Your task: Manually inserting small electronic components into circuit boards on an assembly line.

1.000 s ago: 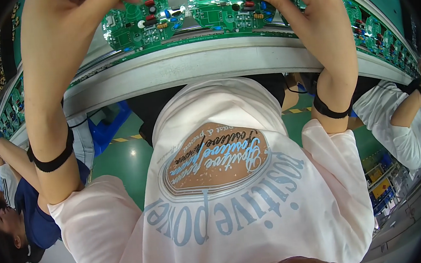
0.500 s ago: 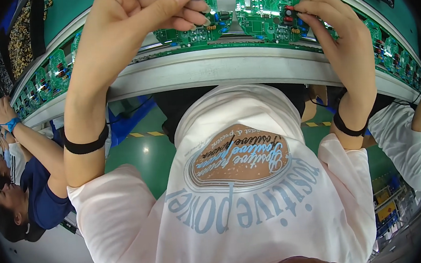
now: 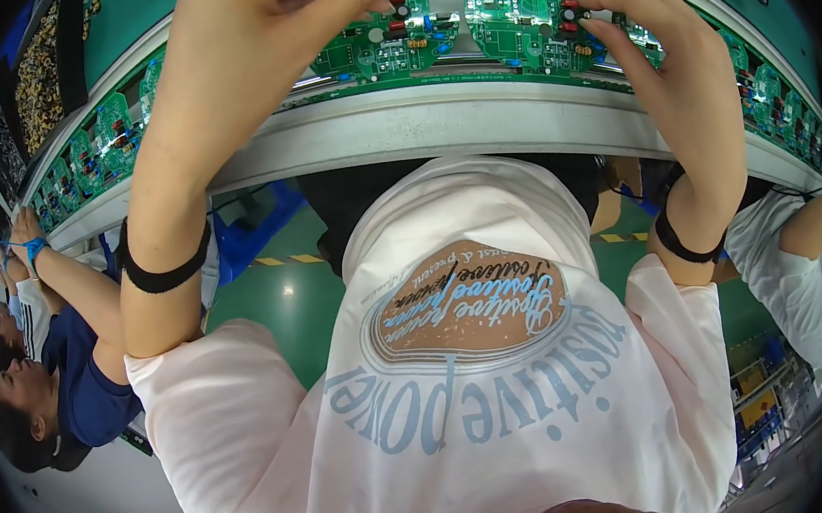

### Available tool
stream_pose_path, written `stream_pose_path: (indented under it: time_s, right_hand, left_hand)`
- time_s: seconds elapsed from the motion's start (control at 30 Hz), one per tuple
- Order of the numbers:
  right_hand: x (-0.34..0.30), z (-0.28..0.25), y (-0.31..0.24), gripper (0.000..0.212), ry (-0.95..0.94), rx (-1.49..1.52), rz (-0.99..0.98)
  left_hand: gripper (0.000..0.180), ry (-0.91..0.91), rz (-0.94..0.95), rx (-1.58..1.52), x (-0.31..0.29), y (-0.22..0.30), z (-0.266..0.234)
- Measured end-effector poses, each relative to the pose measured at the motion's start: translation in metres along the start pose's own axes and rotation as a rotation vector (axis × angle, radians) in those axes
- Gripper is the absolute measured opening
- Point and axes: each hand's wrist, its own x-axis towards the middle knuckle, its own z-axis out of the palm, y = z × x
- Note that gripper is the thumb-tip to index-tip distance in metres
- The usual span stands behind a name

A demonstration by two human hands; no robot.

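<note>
My left hand (image 3: 312, 21) is over the left green circuit board (image 3: 355, 61), thumb and fingertips pinched together at the top edge of the picture. What they hold, if anything, is too small to make out. Small red, blue and dark parts stand on this board just below the fingertips. My right hand (image 3: 660, 25) reaches in at the right side of the neighbouring circuit board (image 3: 508, 28). Its thumb and forefinger close on a small red-and-black electronic component (image 3: 570, 14) standing on that board. Black bands circle both my forearms.
A pale metal rail (image 3: 458, 120) runs along the near side of the row of boards. More populated boards (image 3: 112, 136) line up at left and right. A black bin of small yellowish parts (image 3: 51, 78) stands at far left. A co-worker in dark blue (image 3: 90, 392) sits at left.
My left hand has shifted slightly up, its fingers now pinched, uncovering red parts on the left board. My right hand stays by the same component, with its wrist slightly farther right.
</note>
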Motion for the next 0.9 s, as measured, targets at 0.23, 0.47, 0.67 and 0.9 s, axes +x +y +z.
stream_pose_path:
  time_s: [0.23,0.47,0.67,0.9]
  right_hand:
    - [-0.005,0.001,-0.002,0.016,0.121,0.023,0.009]
    - [-0.006,0.007,0.001,0.014,0.298,0.110,-0.148]
    - [-0.009,0.010,0.000,0.015,0.338,0.102,-0.147]
    - [-0.007,0.013,-0.005,0.015,0.347,0.163,-0.175]
  left_hand:
    - [0.007,-0.155,0.349,0.398,0.022,0.002,-0.007]
    - [0.009,-0.293,0.509,0.499,0.043,0.001,-0.010]
    - [0.010,-0.335,0.536,0.548,0.049,0.005,-0.009]
    - [0.010,-0.309,0.649,0.638,0.041,0.009,-0.009]
